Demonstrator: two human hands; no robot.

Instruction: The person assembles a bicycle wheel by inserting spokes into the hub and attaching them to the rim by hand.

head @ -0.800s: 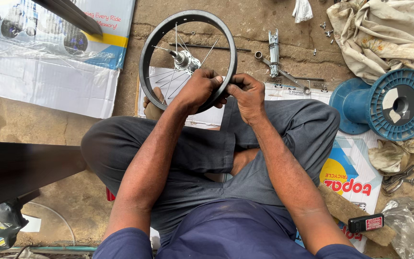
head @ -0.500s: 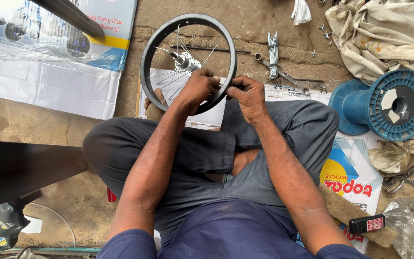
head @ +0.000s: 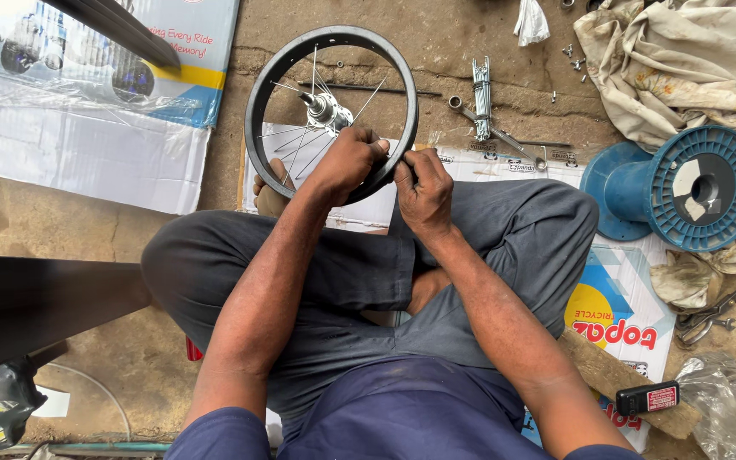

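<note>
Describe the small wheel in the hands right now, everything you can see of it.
The wheel is a small black rim with thin silver spokes running to a shiny metal hub. It looks like metal and carries no tyre. It leans over the person's lap above the ground. The left hand and right hand both grip its near edge, close together.

Even, soft daylight; sharp focus throughout, faint shadows, slight wide-angle stretch at edges.
</note>
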